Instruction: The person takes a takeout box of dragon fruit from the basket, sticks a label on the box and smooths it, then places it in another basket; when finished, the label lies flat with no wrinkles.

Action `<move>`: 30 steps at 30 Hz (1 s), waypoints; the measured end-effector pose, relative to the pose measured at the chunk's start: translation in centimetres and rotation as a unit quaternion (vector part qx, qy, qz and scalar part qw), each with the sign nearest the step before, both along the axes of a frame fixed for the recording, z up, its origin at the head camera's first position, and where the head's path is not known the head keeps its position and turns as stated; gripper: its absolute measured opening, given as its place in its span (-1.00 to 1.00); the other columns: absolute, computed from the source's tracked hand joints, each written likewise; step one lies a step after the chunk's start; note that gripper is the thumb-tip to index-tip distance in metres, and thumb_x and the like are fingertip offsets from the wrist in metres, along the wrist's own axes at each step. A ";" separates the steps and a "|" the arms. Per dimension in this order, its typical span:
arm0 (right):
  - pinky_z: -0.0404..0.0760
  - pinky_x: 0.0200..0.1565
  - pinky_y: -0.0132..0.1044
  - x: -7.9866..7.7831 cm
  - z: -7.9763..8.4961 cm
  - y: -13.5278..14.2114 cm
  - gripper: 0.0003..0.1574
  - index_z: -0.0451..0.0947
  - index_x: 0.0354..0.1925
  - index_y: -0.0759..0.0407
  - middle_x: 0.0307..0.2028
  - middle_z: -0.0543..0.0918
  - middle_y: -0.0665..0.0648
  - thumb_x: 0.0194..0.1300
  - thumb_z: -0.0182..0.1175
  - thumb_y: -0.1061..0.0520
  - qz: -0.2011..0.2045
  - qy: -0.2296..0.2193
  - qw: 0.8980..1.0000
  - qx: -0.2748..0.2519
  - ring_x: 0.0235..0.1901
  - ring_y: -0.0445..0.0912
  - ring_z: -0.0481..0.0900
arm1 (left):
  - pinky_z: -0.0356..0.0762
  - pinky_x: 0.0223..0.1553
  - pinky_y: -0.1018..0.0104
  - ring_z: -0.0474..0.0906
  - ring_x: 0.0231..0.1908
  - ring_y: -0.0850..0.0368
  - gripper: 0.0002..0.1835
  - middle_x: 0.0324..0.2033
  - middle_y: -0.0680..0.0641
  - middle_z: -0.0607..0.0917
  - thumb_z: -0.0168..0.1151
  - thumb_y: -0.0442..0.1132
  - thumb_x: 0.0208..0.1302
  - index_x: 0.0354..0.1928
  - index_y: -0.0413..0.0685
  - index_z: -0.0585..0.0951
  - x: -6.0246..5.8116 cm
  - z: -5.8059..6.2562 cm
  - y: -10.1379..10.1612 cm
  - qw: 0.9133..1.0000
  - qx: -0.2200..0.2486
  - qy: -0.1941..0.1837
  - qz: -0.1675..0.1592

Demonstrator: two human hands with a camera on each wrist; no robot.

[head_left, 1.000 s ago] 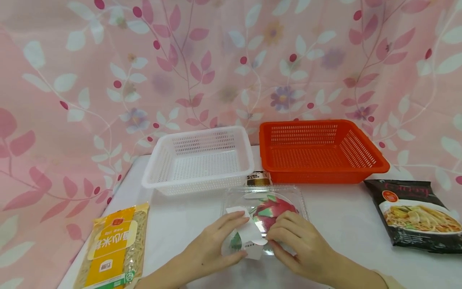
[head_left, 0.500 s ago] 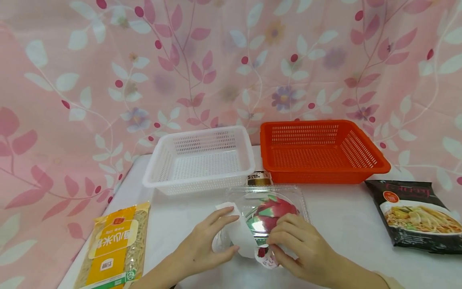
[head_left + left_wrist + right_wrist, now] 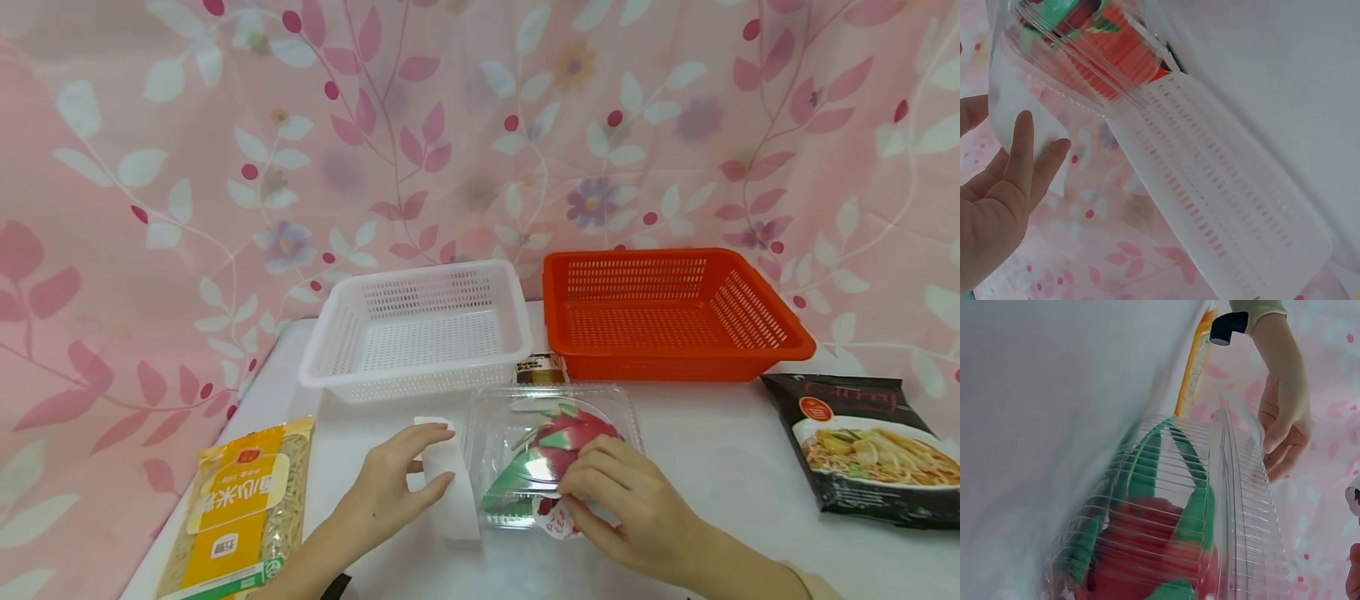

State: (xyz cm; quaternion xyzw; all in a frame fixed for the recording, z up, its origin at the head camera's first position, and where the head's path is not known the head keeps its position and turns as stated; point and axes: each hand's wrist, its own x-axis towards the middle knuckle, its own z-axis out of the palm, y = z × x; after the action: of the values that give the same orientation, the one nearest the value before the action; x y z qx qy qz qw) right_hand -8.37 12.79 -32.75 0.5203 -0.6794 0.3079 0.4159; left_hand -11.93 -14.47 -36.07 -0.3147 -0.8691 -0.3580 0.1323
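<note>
A white strip of paper (image 3: 452, 492) hangs between the thumb and fingers of my left hand (image 3: 393, 483), just left of a clear plastic clamshell box (image 3: 632, 408). A red and green dragon fruit (image 3: 564, 440) lies inside the box, whose lid looks closed. My right hand (image 3: 633, 508) pinches the edge of a round white sticker (image 3: 555, 518) with red print at the box's front. Whether the sticker touches the plastic I cannot tell. In the left wrist view my left hand (image 3: 1007, 181) holds the paper (image 3: 1019, 119) beside the box.
Behind the box stand a white basket (image 3: 416, 379) and a red basket (image 3: 675, 367). A small jar-like item (image 3: 540, 371) with a printed label sits between them. A yellow noodle pack (image 3: 236, 508) lies at the left, a black noodle pack (image 3: 877, 450) at the right.
My left hand has drawn the white paper leftward, off the box and away from the round sticker. The sticker has come into view at my right fingers, and my right hand has barely moved.
</note>
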 end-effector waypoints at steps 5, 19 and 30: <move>0.49 -0.28 -0.47 -0.1 -0.8 0.4 -0.81 0.48 -0.43 0.28 -0.41 0.51 0.05 0.29 0.03 0.21 0.011 -0.041 0.999 -0.003 -0.38 -0.13 0.46 | 0.53 -0.43 0.55 0.56 -0.11 -0.06 -0.52 -0.06 -0.07 0.60 0.40 -0.45 -0.10 -0.04 -0.12 0.57 -1.0 -0.1 -1.1 0.995 0.007 -0.074 0.069; 0.53 -0.37 -0.56 -0.4 -2.4 1.3 -0.80 0.48 -0.38 0.22 -0.39 0.52 -0.01 0.31 -0.01 0.15 -0.031 -0.113 0.993 -0.001 -0.44 -0.27 0.48 | 0.52 -0.11 0.21 0.54 -0.05 -0.13 -0.62 -0.05 -0.10 0.62 0.35 -0.42 -0.02 -0.07 -0.09 0.61 -2.9 -1.9 -3.5 0.978 -0.022 -0.177 0.110; 0.53 -0.36 -0.57 -0.7 -2.8 1.7 -0.77 0.49 -0.36 0.18 -0.38 0.51 -0.07 0.32 -0.04 0.10 -0.060 -0.135 0.989 0.014 -0.45 -0.30 0.49 | 0.46 -0.05 0.01 0.50 -0.04 -0.18 -0.62 0.00 -0.18 0.56 0.35 -0.43 -0.03 -0.09 -0.11 0.59 -3.3 -3.1 -3.6 0.975 -0.112 -0.162 0.104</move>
State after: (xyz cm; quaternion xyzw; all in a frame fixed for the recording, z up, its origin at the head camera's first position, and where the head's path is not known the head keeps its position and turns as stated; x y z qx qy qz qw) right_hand -9.09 14.54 -35.55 0.4381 -0.7635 0.3399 0.3311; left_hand -15.19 -18.11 -39.21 -0.1735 -0.9415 -0.2886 -0.0098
